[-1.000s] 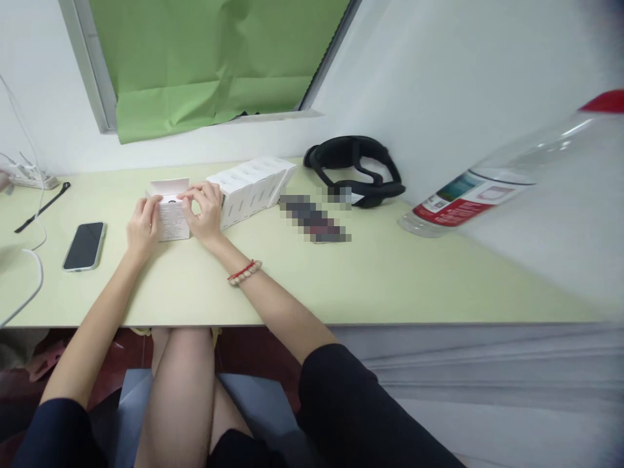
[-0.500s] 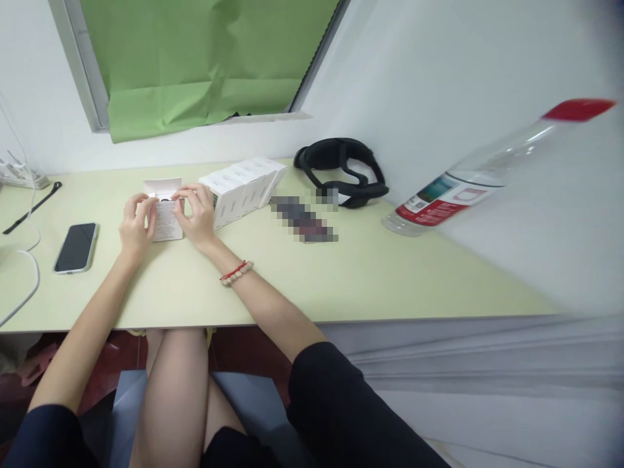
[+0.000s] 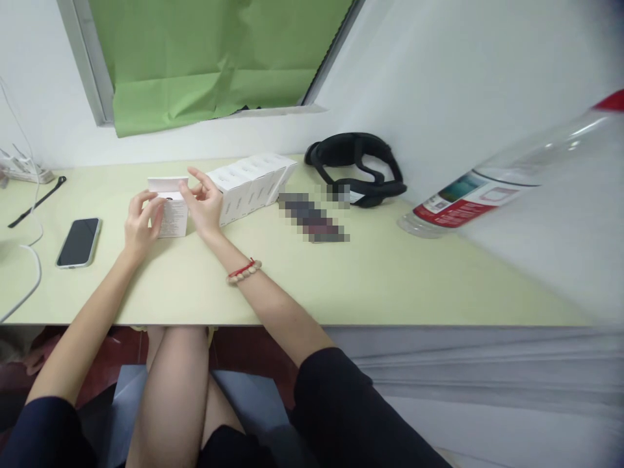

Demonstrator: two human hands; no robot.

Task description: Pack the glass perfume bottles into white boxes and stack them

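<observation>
A small white carton (image 3: 174,220) with fine print on its front stands upright on the table, its top flap (image 3: 167,184) raised at the back. Something small and dark shows in its opening, too small to name. My left hand (image 3: 141,224) grips the carton's left side, fingers bent over the top edge and thumb near the front. At the right end of the flap is my right hand (image 3: 205,205), its thumb against or just in front of the flap and the other fingers spread. To its right stands a row of similar white boxes (image 3: 253,185).
A phone (image 3: 78,242) and a black strap (image 3: 36,203) lie left, near white cables and a power strip (image 3: 26,172). Rightward are a blurred-out item (image 3: 314,218), a black headset (image 3: 358,169) and a plastic bottle (image 3: 468,198) by the wall. The table's front edge runs above my legs.
My right hand has drawn back from the carton's opening to the flap's right end, its fingers spreading upward. The flap stands more upright. My left hand stays at the carton. The view has shifted slightly.
</observation>
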